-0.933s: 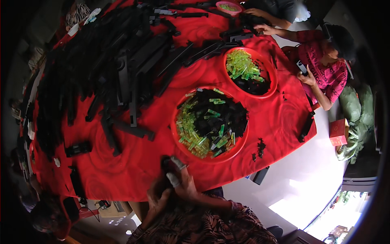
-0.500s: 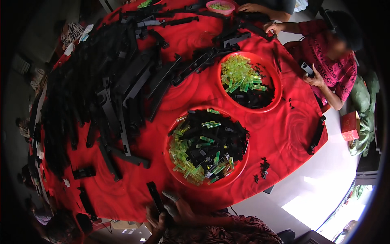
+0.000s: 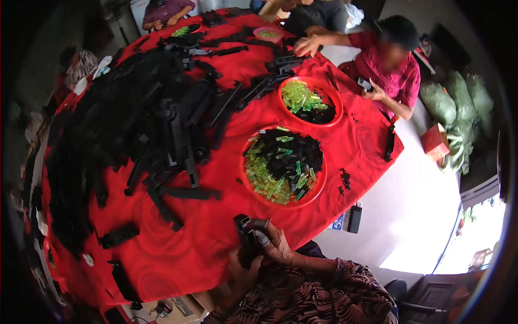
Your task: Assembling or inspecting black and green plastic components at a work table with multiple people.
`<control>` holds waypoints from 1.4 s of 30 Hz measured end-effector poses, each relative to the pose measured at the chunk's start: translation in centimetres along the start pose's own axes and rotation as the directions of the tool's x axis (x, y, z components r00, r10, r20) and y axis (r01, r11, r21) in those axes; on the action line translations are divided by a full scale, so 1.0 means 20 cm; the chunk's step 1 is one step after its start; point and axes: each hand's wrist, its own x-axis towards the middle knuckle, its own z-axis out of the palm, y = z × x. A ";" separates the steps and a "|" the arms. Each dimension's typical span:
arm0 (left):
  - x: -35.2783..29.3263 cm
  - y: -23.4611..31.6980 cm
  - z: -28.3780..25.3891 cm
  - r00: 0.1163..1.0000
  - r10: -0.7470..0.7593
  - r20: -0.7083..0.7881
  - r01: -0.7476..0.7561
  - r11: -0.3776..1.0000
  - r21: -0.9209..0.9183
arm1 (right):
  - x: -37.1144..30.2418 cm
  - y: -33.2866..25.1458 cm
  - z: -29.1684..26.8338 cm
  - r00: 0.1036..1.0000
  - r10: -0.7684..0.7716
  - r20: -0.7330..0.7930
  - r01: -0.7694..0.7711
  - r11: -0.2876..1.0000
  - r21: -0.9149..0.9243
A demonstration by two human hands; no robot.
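Note:
Close to the table's near edge I hold a long black plastic part (image 3: pixel 247 237), shaped like a spirit level body, tilted with its far end raised. My left hand (image 3: pixel 246 274) wraps round its lower end. My right hand (image 3: pixel 276 244) lies against its right side, fingers curled on it and fingertips in grey covers. Whether a small piece is between those fingers I cannot tell. Just beyond stands a red bowl (image 3: pixel 321 186) of clear green vials (image 3: pixel 270 175) and small black pieces (image 3: pixel 298 153).
A second red bowl (image 3: pixel 340 110) holds more vials and black pieces. Black plastic parts (image 3: pixel 129 124) pile over the table's left side on a red cloth (image 3: pixel 178 254). To the right, a co-worker (image 3: pixel 386 70) reaches toward the pile. A red box (image 3: pixel 435 141) sits on the floor.
My view has shifted, so the table sits differently in the picture. The black part has turned more end-on, with my right hand further up it. The co-worker's arm now stretches over the pile.

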 end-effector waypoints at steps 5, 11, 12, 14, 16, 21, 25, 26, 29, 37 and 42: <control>-0.01 0.05 0.03 0.996 0.075 0.039 -0.074 0.997 -0.027 | -0.01 0.00 0.00 0.989 -0.148 -0.010 0.145 0.975 -0.171; -0.03 0.10 0.04 0.998 0.030 -0.048 -0.033 0.998 -0.056 | -0.03 -0.02 0.00 0.996 -0.009 0.085 0.017 0.996 -0.093; -0.03 0.13 0.03 0.996 0.071 -0.050 -0.073 0.997 -0.036 | -0.05 -0.01 0.03 0.987 -0.160 -0.004 0.156 0.969 -0.193; 0.00 0.18 0.05 0.986 0.098 -0.131 -0.107 0.992 -0.060 | -0.04 0.14 0.03 0.983 -0.174 0.055 0.179 0.979 -0.100; 0.03 0.13 -0.01 0.985 0.075 -0.156 -0.088 0.993 -0.081 | -0.01 0.12 0.06 0.963 -0.255 0.083 0.265 0.954 -0.138; 0.02 0.38 0.06 0.996 -0.084 -0.014 0.076 0.952 -0.297 | -0.02 0.12 0.06 0.966 -0.219 0.137 0.225 0.974 -0.036; 0.03 0.47 0.16 0.995 -0.087 0.044 0.097 0.938 -0.332 | -0.07 0.11 0.01 0.963 -0.263 0.052 0.260 0.964 0.058; 0.04 0.45 0.17 0.994 -0.054 0.092 0.087 0.907 -0.411 | -0.08 0.13 0.01 0.939 -0.344 0.024 0.343 0.939 0.023; 0.00 0.48 0.18 0.987 -0.044 0.152 0.118 0.843 -0.524 | -0.19 0.16 -0.02 0.908 -0.416 0.044 0.411 0.907 0.092; -0.07 0.43 0.11 1.000 -0.009 0.006 0.011 0.886 -0.463 | -0.41 0.11 -0.17 0.810 -0.527 0.257 0.586 0.741 -0.328; -0.12 0.40 0.05 0.996 -0.040 0.081 0.080 0.809 -0.582 | -0.45 0.01 -0.24 0.619 -0.614 0.489 0.779 0.399 -0.484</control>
